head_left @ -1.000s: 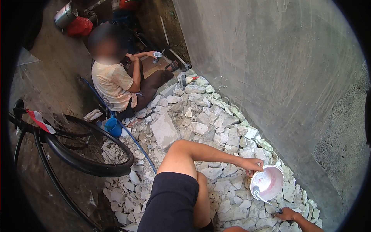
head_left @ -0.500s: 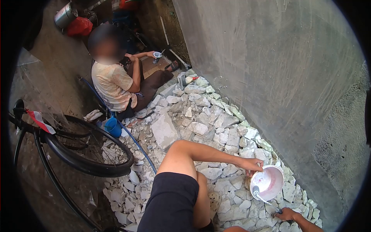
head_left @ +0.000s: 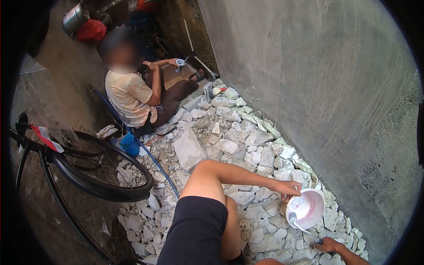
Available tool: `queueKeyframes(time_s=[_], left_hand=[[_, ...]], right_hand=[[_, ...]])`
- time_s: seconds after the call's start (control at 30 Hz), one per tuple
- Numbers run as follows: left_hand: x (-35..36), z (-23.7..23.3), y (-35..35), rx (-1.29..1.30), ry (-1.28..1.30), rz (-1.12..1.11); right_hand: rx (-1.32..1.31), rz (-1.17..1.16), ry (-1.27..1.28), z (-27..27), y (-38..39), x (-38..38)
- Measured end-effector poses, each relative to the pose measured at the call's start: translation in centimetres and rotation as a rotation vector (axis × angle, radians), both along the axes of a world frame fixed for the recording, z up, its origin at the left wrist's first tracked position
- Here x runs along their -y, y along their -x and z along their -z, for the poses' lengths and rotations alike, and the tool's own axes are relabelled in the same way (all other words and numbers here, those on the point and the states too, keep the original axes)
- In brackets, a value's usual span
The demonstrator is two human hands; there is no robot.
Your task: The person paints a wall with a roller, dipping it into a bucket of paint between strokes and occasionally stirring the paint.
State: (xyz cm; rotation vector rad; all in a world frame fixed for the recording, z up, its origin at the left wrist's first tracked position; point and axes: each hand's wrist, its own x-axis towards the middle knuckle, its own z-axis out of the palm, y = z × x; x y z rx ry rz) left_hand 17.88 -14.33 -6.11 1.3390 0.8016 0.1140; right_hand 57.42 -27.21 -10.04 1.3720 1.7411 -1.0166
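A white paint bucket (head_left: 316, 212) sits tilted on the broken stones, with white and pinkish paint on its inside. My left hand (head_left: 289, 189) is closed on its rim at the upper left. A mini paint roller (head_left: 293, 217) rests its small head inside the bucket, against the lower left wall. Its thin wire frame passes over the rim to a dark handle, which my right hand (head_left: 327, 244) grips just below the bucket. Most of the handle is hidden by the fingers.
Rubble (head_left: 227, 145) covers the ground beside a grey plastered wall (head_left: 304, 66). A co-worker (head_left: 132, 95) sits at the far end, holding a small white cup (head_left: 180, 62). A bicycle wheel (head_left: 106, 194), a blue pail (head_left: 129, 145) and a blue hose (head_left: 160, 170) are on the left.
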Motion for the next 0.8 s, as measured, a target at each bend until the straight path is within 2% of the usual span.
queueKeyframes(time_s=[0.27,0.33,0.8], left_hand=[[-0.1,0.0,0.0,-0.009,-0.004,0.009],[-0.1,0.2,0.1,-0.004,-0.003,0.013],[0.0,-0.3,0.0,-0.006,-0.007,0.001]], right_hand=[[-0.035,0.014,0.001,-1.3,0.8,0.0],[0.021,0.039,0.065,-1.9,1.3,-0.2],[0.007,0.027,0.05,-1.5,1.0,-0.2]])
